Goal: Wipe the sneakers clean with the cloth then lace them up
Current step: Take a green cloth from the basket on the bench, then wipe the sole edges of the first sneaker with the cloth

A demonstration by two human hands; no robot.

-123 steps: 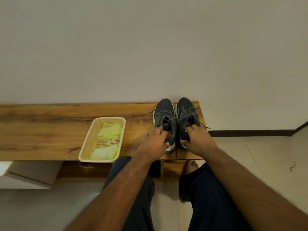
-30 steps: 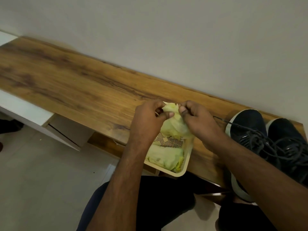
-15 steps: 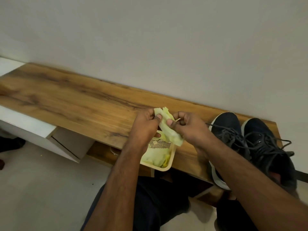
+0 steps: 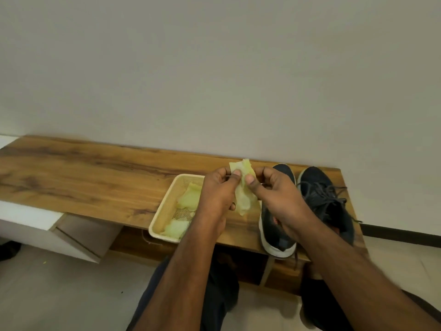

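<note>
Since the earlier frame, we note the cloth (image 4: 243,194) lifted clear of the basket (image 4: 164,211), pinched by left hand (image 4: 218,199) and right hand (image 4: 276,199) above the worktop (image 4: 83,182). We judge it needs unfolding to a flat pad before wiping the sneakers (image 4: 322,199), just right, laces loose.

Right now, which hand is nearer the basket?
Left. The left hand overlaps the basket's right rim in this view while pinching the cloth. The right hand pinches the cloth farther right, in front of the near sneaker.
</note>
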